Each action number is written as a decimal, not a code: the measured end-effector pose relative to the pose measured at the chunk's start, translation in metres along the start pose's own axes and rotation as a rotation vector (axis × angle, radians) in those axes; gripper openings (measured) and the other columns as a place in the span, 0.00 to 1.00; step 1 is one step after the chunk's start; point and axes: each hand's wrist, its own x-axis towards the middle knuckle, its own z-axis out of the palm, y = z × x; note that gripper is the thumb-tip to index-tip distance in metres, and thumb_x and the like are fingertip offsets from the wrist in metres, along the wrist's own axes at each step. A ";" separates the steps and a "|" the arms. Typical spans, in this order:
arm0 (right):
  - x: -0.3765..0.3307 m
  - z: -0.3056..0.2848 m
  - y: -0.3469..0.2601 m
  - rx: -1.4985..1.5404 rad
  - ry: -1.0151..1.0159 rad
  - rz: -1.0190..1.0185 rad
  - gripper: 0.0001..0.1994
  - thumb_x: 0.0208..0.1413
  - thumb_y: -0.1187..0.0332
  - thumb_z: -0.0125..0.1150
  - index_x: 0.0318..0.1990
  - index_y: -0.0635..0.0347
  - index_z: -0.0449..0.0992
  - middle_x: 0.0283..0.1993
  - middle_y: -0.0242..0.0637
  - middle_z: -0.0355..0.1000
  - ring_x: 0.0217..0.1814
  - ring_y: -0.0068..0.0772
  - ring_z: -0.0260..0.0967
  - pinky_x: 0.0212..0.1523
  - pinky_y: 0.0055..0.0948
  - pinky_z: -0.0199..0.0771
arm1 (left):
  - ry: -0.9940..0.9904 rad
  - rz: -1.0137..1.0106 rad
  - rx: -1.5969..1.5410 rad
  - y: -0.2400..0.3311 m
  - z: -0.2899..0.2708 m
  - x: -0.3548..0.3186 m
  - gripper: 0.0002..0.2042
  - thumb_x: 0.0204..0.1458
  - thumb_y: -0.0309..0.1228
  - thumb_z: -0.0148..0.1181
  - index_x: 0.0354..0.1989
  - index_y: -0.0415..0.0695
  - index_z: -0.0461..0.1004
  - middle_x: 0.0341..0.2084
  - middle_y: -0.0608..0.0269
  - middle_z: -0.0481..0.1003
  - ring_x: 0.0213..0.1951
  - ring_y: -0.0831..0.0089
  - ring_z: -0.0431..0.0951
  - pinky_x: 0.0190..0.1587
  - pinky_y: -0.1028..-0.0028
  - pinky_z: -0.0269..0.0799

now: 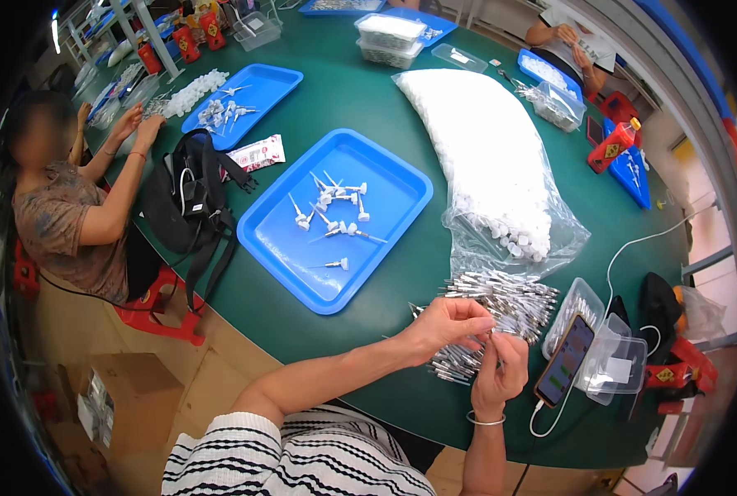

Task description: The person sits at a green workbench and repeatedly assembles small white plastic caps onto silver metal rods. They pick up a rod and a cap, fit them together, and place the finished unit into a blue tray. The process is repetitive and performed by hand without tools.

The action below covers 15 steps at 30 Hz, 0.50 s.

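Both hands meet over the pile of metal pins near the bench edge: left hand and right hand each in a closed grip, pinching one pin. Roughly a dozen white pieces lie in the blue tray; open green bench lies between tray and pile.

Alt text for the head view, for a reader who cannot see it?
Both hands, left hand and right hand, pinch a small part over a pile of thin metal pieces on a green table; beyond lies a blue tray of white parts.
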 end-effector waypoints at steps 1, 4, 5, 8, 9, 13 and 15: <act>0.000 0.000 0.000 0.006 -0.002 0.001 0.14 0.47 0.86 0.62 0.41 0.61 0.73 0.34 0.40 0.72 0.32 0.35 0.70 0.31 0.28 0.69 | 0.003 -0.003 0.002 0.000 -0.001 0.000 0.10 0.54 0.35 0.62 0.37 0.42 0.75 0.31 0.68 0.76 0.35 0.81 0.76 0.38 0.78 0.76; 0.002 -0.001 -0.002 -0.013 -0.011 0.010 0.14 0.47 0.86 0.62 0.41 0.61 0.73 0.34 0.40 0.72 0.33 0.36 0.70 0.31 0.28 0.69 | 0.000 -0.011 -0.004 0.001 0.000 0.001 0.10 0.53 0.35 0.62 0.37 0.42 0.76 0.32 0.67 0.76 0.35 0.81 0.76 0.38 0.79 0.76; 0.002 0.000 -0.002 -0.014 -0.008 0.005 0.14 0.47 0.86 0.62 0.41 0.61 0.73 0.34 0.40 0.72 0.33 0.36 0.70 0.31 0.29 0.69 | -0.001 -0.013 -0.006 0.002 0.001 0.001 0.10 0.53 0.35 0.62 0.37 0.41 0.76 0.32 0.67 0.76 0.35 0.81 0.76 0.38 0.79 0.76; 0.001 -0.001 -0.001 -0.020 -0.011 0.001 0.14 0.47 0.85 0.62 0.41 0.61 0.73 0.34 0.40 0.72 0.33 0.37 0.70 0.32 0.29 0.70 | -0.008 -0.020 -0.046 0.001 -0.001 0.002 0.10 0.53 0.35 0.62 0.37 0.41 0.76 0.32 0.67 0.76 0.35 0.81 0.76 0.38 0.79 0.76; 0.001 -0.001 -0.001 -0.021 -0.012 0.001 0.14 0.47 0.85 0.62 0.41 0.61 0.73 0.34 0.40 0.73 0.33 0.37 0.70 0.32 0.29 0.70 | -0.010 -0.027 -0.056 0.001 -0.002 0.002 0.10 0.53 0.34 0.62 0.38 0.41 0.76 0.32 0.67 0.76 0.35 0.81 0.76 0.38 0.79 0.76; 0.001 -0.003 -0.002 -0.008 -0.021 0.011 0.14 0.47 0.85 0.62 0.41 0.61 0.73 0.35 0.40 0.73 0.33 0.37 0.70 0.31 0.29 0.69 | -0.036 -0.053 -0.075 0.004 0.000 0.000 0.09 0.53 0.34 0.62 0.37 0.42 0.76 0.32 0.68 0.76 0.36 0.81 0.76 0.38 0.78 0.76; -0.002 -0.003 -0.001 0.004 -0.017 0.006 0.14 0.46 0.85 0.62 0.42 0.61 0.73 0.35 0.40 0.73 0.32 0.37 0.70 0.31 0.29 0.69 | -0.039 -0.065 -0.075 0.005 0.000 -0.001 0.09 0.53 0.34 0.62 0.37 0.42 0.76 0.32 0.68 0.76 0.36 0.81 0.76 0.39 0.78 0.76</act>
